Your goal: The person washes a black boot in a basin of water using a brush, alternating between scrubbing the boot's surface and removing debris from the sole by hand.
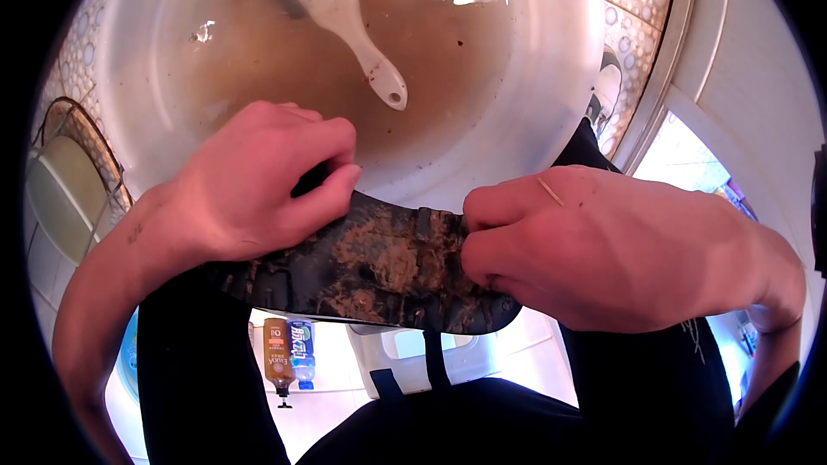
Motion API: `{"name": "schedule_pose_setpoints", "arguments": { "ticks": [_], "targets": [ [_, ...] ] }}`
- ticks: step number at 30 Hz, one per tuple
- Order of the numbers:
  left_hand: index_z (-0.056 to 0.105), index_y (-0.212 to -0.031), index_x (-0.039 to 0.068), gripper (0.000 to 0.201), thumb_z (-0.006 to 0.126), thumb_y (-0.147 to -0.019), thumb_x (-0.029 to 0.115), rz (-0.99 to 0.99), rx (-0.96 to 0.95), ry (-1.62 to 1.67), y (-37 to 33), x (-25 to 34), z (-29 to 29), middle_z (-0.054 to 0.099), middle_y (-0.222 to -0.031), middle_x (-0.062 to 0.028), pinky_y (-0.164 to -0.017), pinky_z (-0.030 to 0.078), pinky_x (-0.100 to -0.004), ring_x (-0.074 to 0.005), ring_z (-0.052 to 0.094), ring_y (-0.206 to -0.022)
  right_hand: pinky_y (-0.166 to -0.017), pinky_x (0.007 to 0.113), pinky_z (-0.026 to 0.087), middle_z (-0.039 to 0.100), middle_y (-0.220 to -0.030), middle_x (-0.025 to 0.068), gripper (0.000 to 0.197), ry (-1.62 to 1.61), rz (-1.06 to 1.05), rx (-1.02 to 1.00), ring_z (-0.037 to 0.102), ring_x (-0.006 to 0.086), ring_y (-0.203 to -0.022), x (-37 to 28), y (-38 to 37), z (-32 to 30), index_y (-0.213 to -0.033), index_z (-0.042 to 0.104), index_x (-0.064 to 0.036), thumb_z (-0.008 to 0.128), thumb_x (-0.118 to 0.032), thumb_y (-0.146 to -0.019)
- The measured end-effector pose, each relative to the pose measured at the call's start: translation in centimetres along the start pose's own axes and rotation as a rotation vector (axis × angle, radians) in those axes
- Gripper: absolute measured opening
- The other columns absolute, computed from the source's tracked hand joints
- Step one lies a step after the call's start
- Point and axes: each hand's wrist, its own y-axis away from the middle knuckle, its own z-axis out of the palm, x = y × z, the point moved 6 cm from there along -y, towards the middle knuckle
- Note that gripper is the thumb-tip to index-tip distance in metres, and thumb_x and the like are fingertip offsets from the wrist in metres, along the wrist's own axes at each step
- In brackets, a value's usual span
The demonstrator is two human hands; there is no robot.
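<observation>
A black shoe (388, 258) lies across above my lap with its sole facing up. Brown mud cakes the sole's middle and grooves. My left hand (258, 181) is closed round its left part, the thumb along the upper edge. At the right end, my right hand (612, 241) is closed, its bent fingertips pressed to the sole. A thin wooden stick (551, 191), like a toothpick, pokes out between its fingers; the stick's tip is hidden. Beyond the shoe, a white-handled brush (345, 17) with dark bristles lies in the basin's brown water.
The large whitish plastic basin (138, 77) stands just ahead on pebble-patterned tiles (637, 43). Behind the shoe, a brown pump bottle (278, 353), a blue bottle (302, 351) and a white plastic stool (482, 362) are in view. A pale green container (69, 189) is at left.
</observation>
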Motion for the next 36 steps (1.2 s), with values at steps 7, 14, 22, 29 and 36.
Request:
{"name": "schedule_pose_setpoints", "arguments": {
  "ticks": [7,14,22,29,36],
  "targets": [
    [0.057,-0.080,0.001,0.010,0.065,-0.084,0.005,0.023,0.009,0.026,0.0,0.1,-0.1,0.060,-0.072,-0.0152,-0.070,0.047,-0.0435,-0.0368,0.060,-0.072,-0.074,0.042,0.051,0.054,-0.093,0.0136,0.012,0.154,0.029,-0.020,0.061,0.0336,-0.081,-0.9,0.5,-0.4,-0.097,0.061,0.0005,0.064,-0.004,-0.086],
    [0.057,-0.080,0.002,0.010,0.065,-0.084,0.005,-0.011,0.029,0.005,0.0,0.0,0.0,0.060,-0.073,-0.0152,-0.070,0.048,-0.0432,-0.0371,0.060,-0.072,-0.076,0.044,0.051,0.054,-0.092,0.0144,0.014,0.133,-0.033,0.088,0.061,0.0343,-0.083,-1.3,1.4,0.3,-0.096,0.061,0.0027,0.066,-0.005,-0.086],
    [0.057,-0.080,0.002,0.011,0.066,-0.084,0.006,-0.076,0.026,0.026,0.1,-0.2,0.1,0.062,-0.074,-0.0135,-0.071,0.048,-0.0416,-0.0351,0.062,-0.072,-0.075,0.045,0.050,0.056,-0.093,0.0144,0.013,0.099,0.082,-0.011,0.061,0.0352,-0.081,-0.8,0.8,0.7,-0.095,0.063,0.0010,0.067,-0.006,-0.085],
    [0.058,-0.079,0.003,0.015,0.065,-0.088,0.014,-0.038,0.055,0.027,0.0,-0.2,0.0,0.063,-0.070,-0.0145,-0.067,0.049,-0.0449,-0.0369,0.063,-0.070,-0.073,0.043,0.050,0.057,-0.091,0.0143,0.012,0.130,0.100,-0.165,0.062,0.0343,-0.081,-0.7,0.3,0.8,-0.094,0.063,0.0010,0.067,-0.006,-0.084],
    [0.056,-0.081,0.002,0.010,0.065,-0.085,0.007,-0.049,0.012,0.015,0.2,-0.4,0.2,0.061,-0.073,-0.0132,-0.072,0.047,-0.0417,-0.0348,0.061,-0.072,-0.074,0.043,0.050,0.058,-0.090,0.0140,0.010,-0.046,0.148,-0.025,0.063,0.0338,-0.081,-0.1,0.3,0.4,-0.092,0.064,0.0001,0.067,-0.007,-0.086]
  ]
}}
